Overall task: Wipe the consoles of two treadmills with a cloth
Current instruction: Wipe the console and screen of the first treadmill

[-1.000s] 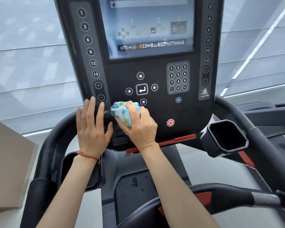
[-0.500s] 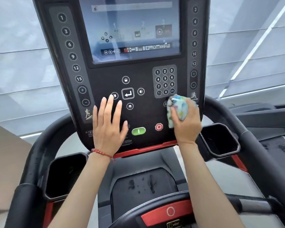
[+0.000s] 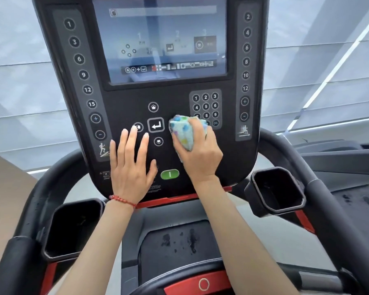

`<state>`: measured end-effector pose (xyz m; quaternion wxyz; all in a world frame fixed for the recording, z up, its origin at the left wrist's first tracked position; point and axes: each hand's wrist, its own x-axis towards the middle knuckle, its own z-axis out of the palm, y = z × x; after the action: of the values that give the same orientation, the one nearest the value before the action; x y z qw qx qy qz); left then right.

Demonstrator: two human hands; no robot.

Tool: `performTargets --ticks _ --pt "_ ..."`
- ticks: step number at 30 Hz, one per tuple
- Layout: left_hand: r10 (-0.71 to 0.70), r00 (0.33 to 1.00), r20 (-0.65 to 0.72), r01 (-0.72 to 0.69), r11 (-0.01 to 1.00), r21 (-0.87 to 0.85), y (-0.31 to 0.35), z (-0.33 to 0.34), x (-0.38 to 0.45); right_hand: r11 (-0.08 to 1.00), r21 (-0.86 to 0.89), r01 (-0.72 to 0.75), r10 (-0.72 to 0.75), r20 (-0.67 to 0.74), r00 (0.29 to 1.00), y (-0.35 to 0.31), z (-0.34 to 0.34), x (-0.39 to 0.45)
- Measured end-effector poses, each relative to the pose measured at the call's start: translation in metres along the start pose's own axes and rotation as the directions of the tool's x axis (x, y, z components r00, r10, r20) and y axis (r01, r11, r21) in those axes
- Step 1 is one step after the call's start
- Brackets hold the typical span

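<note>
Cloth (image 3: 184,133): small, soft, light; likely limp and easily bunched, no fragility; best taken as a wad in the palm with fingers curled over the top, leaving a padded face free for the panel. Pale blue-white, dotted in blue, green, yellow and purple, terry-like pile. Pressed against the console (image 3: 124,99) just right of the enter key (image 3: 156,125), overlapping the lower-left corner of the number keypad (image 3: 205,106).

Right hand (image 3: 200,152): wrapped round the cloth, fingers curled over its upper edge, thumb across its near side.

Left hand (image 3: 129,165): flat, fingers straight and slightly spread, laid on the lower panel left of the green start button (image 3: 169,174); middle fingertip touching the left arrow key (image 3: 138,127); holding nothing. Red bead bracelet (image 3: 122,200) at the wrist.

Console: black, glossy, rigid, tilted; lit screen (image 3: 160,39) above, numbered keys down both sides. Membrane keys probably responsive to firm pressure, so light strokes advised.

Cup holders (image 3: 277,191) either side, dark
</note>
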<state>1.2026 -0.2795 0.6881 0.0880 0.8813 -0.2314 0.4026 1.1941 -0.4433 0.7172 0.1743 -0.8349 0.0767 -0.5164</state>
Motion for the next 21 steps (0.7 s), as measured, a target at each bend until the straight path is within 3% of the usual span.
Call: performTargets --ticks 3,5,9,11,14,17,21 --pt "-0.003 1.0 0.0 0.003 1.0 0.005 0.001 -0.001 0.0 0.988 -0.027 0.15 -0.15 0.018 0.989 0.014 -0.003 0.013" --pt "-0.01 1.0 0.002 0.01 1.0 0.005 0.001 -0.002 0.0 0.986 -0.056 0.158 -0.157 0.012 0.987 0.028 -0.007 0.023" --pt "-0.019 1.0 0.003 0.019 1.0 0.018 0.004 -0.002 0.001 0.989 -0.003 -0.15 0.149 -0.069 0.986 0.067 -0.021 0.06" --pt "-0.022 1.0 0.0 0.022 1.0 0.021 0.005 -0.002 0.001 0.93 0.032 -0.367 0.369 -0.065 0.927 0.078 -0.031 0.077" --pt "-0.027 1.0 0.0 0.027 0.999 0.029 0.007 -0.001 0.001 0.869 0.026 -0.495 0.495 -0.085 0.865 0.072 -0.032 0.081" --pt "-0.035 0.999 -0.003 0.035 0.999 0.036 0.008 -0.001 0.002 0.905 0.095 -0.414 0.42 -0.065 0.905 0.045 -0.025 0.081" --pt "-0.079 0.997 -0.014 0.08 0.996 0.044 0.017 -0.001 0.007 0.998 0.021 -0.051 0.051 0.01 0.999 -0.001 0.0 0.068"
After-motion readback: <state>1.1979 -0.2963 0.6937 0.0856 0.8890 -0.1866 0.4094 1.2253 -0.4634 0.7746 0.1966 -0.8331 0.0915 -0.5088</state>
